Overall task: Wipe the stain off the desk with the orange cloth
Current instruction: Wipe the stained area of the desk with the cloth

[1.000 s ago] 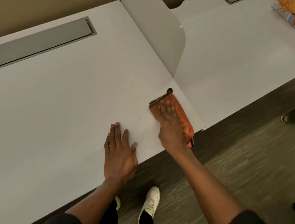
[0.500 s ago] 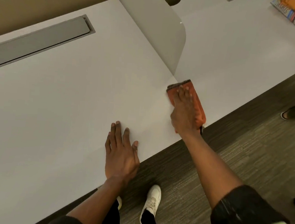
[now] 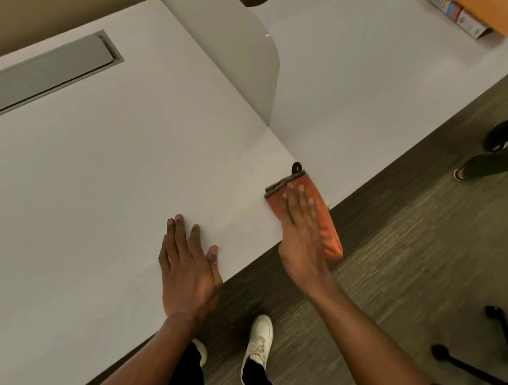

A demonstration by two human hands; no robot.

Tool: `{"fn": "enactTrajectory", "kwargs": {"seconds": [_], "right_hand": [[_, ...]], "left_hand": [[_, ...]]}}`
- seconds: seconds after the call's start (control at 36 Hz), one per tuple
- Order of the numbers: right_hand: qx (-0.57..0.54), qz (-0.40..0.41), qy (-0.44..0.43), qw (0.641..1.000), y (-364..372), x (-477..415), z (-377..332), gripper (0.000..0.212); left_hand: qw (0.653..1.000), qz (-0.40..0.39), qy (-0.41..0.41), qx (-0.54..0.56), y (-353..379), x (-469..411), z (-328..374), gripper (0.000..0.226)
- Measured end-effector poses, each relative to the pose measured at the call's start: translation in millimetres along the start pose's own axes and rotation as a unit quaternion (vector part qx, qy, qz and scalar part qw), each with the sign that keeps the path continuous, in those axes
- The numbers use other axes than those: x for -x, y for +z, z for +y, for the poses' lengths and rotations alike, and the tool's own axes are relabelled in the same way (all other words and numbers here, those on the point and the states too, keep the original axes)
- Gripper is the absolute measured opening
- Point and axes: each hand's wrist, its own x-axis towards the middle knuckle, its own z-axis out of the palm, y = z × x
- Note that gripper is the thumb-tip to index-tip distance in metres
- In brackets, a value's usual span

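A folded orange cloth (image 3: 327, 220) with a dark grey hem and a small black loop lies at the front edge of the white desk (image 3: 111, 164), its near end hanging past the edge. My right hand (image 3: 300, 227) presses flat on top of the cloth, fingers together and pointing away from me. My left hand (image 3: 189, 263) rests flat on the desk to the left, fingers spread, holding nothing. I cannot make out a stain on the desk surface.
A grey divider panel (image 3: 243, 59) rises just behind the cloth, with a second desk (image 3: 379, 80) beyond it holding a box (image 3: 465, 14). A grey cable hatch (image 3: 48, 70) sits far left. Another person's feet (image 3: 496, 152) and a chair base (image 3: 477, 359) are on the carpet.
My right hand slid the cloth away toward the divider, then drew it back toward the desk's front edge. My left hand stayed planted on the desk.
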Motion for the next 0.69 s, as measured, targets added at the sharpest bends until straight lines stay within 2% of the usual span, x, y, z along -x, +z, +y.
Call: {"fn": "enactTrajectory", "kwargs": {"seconds": [0.08, 0.19, 0.36, 0.47, 0.69], "right_hand": [[0.017, 0.012, 0.053, 0.998, -8, -52, 14, 0.085], [0.036, 0.009, 0.066, 0.997, -3, -83, 19, 0.082], [-0.017, 0.021, 0.058, 0.998, 7, -16, -24, 0.086], [-0.038, -0.016, 0.026, 0.999, 16, 40, -48, 0.093], [-0.022, 0.041, 0.075, 0.996, -5, -30, 15, 0.091]], "left_hand": [[1.0, -0.003, -0.003, -0.001, -3, 0, 2, 0.061], [1.0, -0.003, -0.005, 0.002, -3, 1, 2, 0.06], [1.0, 0.006, -0.004, 0.0, 0, 1, 1, 0.059], [1.0, 0.007, -0.006, -0.001, 1, 0, 1, 0.059], [1.0, 0.003, -0.005, -0.007, 0, 0, 2, 0.06]]}}
